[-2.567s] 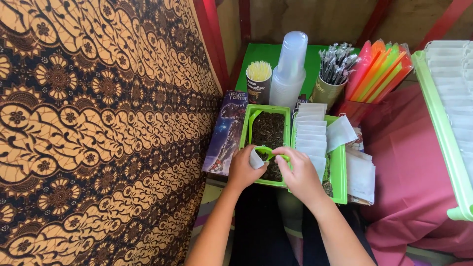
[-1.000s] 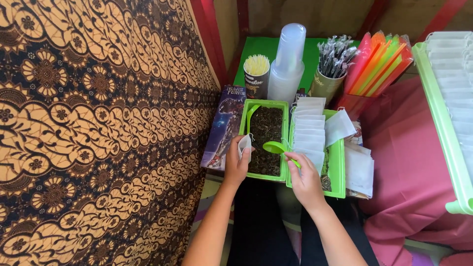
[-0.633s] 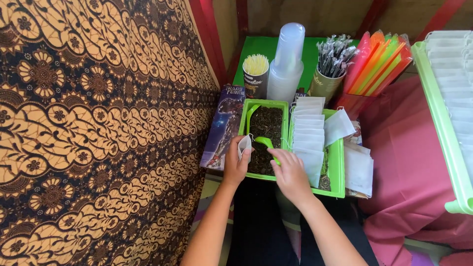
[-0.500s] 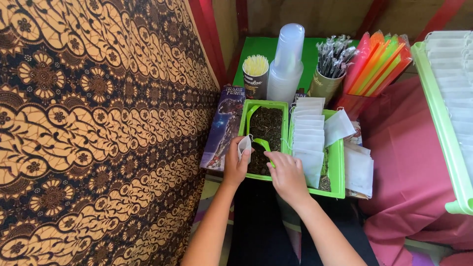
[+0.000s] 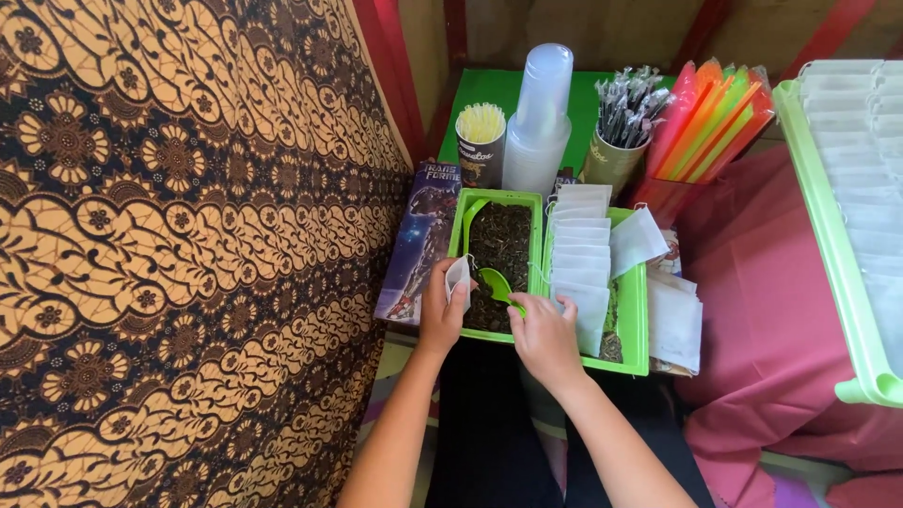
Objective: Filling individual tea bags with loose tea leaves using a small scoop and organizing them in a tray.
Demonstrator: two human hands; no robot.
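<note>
Currently: left hand (image 5: 439,315) pinching small white filter bag (image 5: 458,279) at near-left rim of green tray (image 5: 457,226); right hand (image 5: 544,334) grasping green scoop (image 5: 496,283), bowl down in dark loose tea (image 5: 503,246). Likely risks: overfilled or tilted scoop spilling leaves over rim; bag mouth closing under loose pinch.

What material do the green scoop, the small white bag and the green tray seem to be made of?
Green scoop, held by the right hand: probably plastic, with a smooth, bright, even colour.
Small white bag, in the left hand: seemingly thin filter paper or non-woven fabric; matte, soft and slightly see-through.
Green tray: likely moulded plastic, with a glossy, thin, rigid rim.
</note>
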